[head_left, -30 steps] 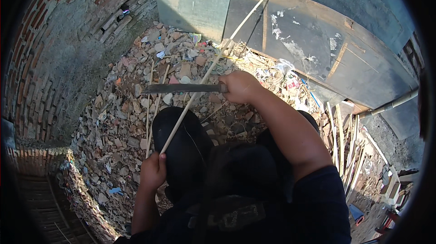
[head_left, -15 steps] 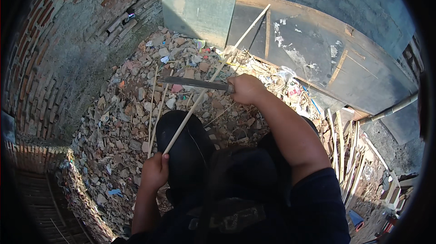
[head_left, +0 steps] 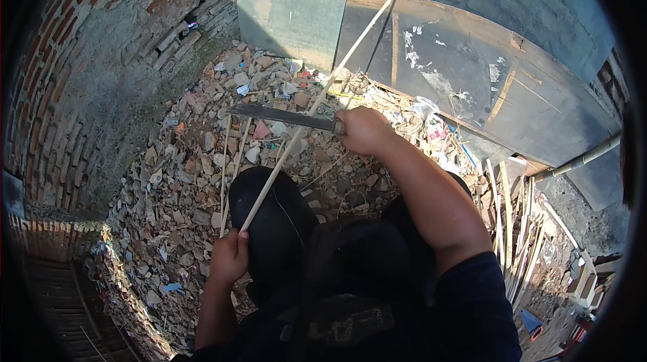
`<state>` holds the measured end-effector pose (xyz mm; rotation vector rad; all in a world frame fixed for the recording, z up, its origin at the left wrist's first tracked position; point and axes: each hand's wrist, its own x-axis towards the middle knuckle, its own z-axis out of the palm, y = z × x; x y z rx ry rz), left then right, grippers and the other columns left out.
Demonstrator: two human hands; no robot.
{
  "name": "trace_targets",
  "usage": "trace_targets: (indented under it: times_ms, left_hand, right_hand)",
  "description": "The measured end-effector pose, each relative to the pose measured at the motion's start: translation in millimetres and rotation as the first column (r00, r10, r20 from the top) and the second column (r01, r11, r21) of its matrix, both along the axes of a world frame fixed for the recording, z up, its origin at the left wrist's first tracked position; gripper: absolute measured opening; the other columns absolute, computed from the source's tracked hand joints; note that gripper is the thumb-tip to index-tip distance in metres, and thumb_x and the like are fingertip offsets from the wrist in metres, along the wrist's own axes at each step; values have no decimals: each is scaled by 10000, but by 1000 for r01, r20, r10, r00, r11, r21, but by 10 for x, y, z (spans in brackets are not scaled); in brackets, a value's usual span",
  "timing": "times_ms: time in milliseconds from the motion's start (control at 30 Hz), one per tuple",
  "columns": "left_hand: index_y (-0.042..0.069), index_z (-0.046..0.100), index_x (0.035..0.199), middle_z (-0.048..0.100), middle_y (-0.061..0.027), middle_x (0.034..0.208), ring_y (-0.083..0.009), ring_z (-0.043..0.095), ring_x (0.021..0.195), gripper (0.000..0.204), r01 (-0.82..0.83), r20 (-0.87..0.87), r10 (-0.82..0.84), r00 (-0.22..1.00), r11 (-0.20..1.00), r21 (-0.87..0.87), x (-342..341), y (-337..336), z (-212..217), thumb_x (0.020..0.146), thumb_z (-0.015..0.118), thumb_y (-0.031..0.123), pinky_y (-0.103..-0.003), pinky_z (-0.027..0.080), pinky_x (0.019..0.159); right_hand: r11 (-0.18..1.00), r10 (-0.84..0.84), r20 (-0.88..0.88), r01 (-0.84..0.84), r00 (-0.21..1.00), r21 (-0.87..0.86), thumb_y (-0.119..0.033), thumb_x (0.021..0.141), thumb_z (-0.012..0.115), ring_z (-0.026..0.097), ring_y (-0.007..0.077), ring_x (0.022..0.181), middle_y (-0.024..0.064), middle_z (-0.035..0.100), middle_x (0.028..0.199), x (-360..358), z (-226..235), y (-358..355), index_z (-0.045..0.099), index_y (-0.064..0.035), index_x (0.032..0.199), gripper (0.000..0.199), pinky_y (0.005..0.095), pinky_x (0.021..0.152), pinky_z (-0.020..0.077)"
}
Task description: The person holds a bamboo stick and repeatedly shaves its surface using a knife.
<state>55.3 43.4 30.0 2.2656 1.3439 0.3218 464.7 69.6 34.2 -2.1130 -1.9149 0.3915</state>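
A long pale stick (head_left: 364,34), probably split bamboo, slants from my lap up toward the dark board. My left hand (head_left: 230,255) is closed round its near end, beside my left knee. In my right hand (head_left: 364,131) is the handle of a machete (head_left: 280,116). Its dark blade points left and crosses the stick around mid-length, seemingly in contact with it. Two thinner sticks (head_left: 238,166) lie side by side on the rubble left of my knee, their far ends near the blade's tip.
Broken brick and stone rubble (head_left: 195,180) covers the ground. A brick wall (head_left: 101,58) rises at left. Ahead stand a pale green panel (head_left: 293,11) and a dark board (head_left: 451,52). At right lies a bundle of sticks (head_left: 515,227), with a handsaw (head_left: 531,323) below it.
The long stick's far end reaches higher up against the board. My right hand and the machete have shifted slightly left and away from me, the blade's tip a little higher. My left hand barely moved.
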Motion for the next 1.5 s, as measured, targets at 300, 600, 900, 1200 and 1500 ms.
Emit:
trace_targets:
  times_ms: [300, 600, 900, 1200, 1500]
  left_hand:
    - [5, 514, 775, 537, -241, 590, -464, 583, 571, 366, 19, 52, -23, 998, 996, 88, 15, -27, -28, 1044, 519, 254, -499, 419, 523]
    - [5, 517, 768, 542, -239, 597, -466, 584, 578, 393, 5, 0, -5, 1000, 1000, 31, -20, -19, -25, 1048, 508, 281, -507, 426, 533]
    - [0, 515, 767, 543, -232, 599, -447, 593, 580, 407, -22, 24, 23, 999, 1000, -11, -54, -39, -13, 1050, 513, 293, -483, 426, 535]
    - [-1, 508, 765, 526, -232, 587, -446, 582, 561, 404, 3, 72, -2, 997, 1000, -18, -60, -7, -28, 1047, 517, 287, -474, 415, 526]
    - [-4, 518, 771, 538, -236, 599, -441, 597, 576, 415, -14, 75, 17, 997, 999, -31, -90, 11, -81, 1050, 513, 304, -467, 416, 523]
  right_hand:
    - [993, -97, -207, 81, 974, -82, -237, 818, 714, 711, 356, 893, 127, 727, 922, 98, 147, 15, 672, -102, 1055, 276, 481, 803, 565]
    - [987, 161, 119, -161, 980, -14, -227, 784, 717, 708, 337, 891, 132, 710, 880, -238, 228, -77, 674, -114, 1007, 254, 489, 777, 563]
    - [932, -348, -132, 358, 928, 58, -230, 814, 699, 682, 387, 1015, 217, 709, 995, 606, -13, -1, 673, -82, 1062, 290, 484, 907, 540]
    - [981, 190, 143, -181, 971, -73, -208, 805, 682, 701, 371, 922, 152, 719, 918, -255, 429, -161, 671, -97, 1055, 274, 485, 819, 557]
    - [982, -174, -146, 161, 974, -97, -255, 809, 711, 682, 382, 1000, 183, 707, 973, 249, 138, -58, 653, -79, 1095, 340, 494, 829, 548]
